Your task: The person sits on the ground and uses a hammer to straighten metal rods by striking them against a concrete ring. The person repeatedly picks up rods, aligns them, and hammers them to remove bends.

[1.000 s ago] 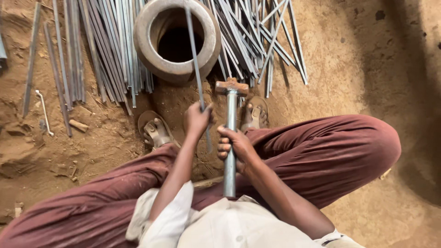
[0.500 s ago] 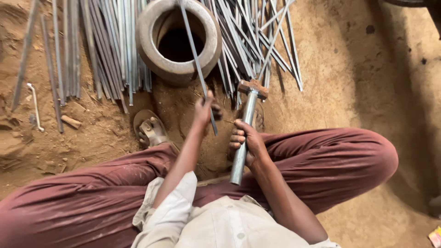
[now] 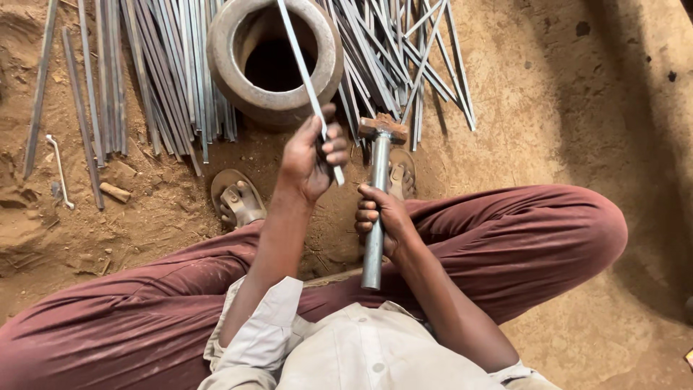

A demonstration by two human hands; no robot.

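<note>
My left hand (image 3: 310,153) grips a thin grey metal rod (image 3: 297,58) near its lower end; the rod slants up and away across the mouth of a round stone ring (image 3: 224,43) set in the dirt. My right hand (image 3: 382,220) holds a hammer (image 3: 377,180) by its metal pipe handle, the rusty head pointing away from me, just right of the rod. I sit on the ground with knees spread, in maroon trousers, my sandalled feet (image 3: 238,202) on either side of the hands.
Many long metal rods (image 3: 166,79) lie in rows on the dirt left of the ring, and a crossed pile of rods (image 3: 404,50) lies to its right. A small white bent piece (image 3: 59,170) and a short wooden stub (image 3: 115,192) rest at left.
My left hand has lifted the rod's near end higher and toward me. The hammer has swung back to near upright beside it, its head a little nearer the ring.
</note>
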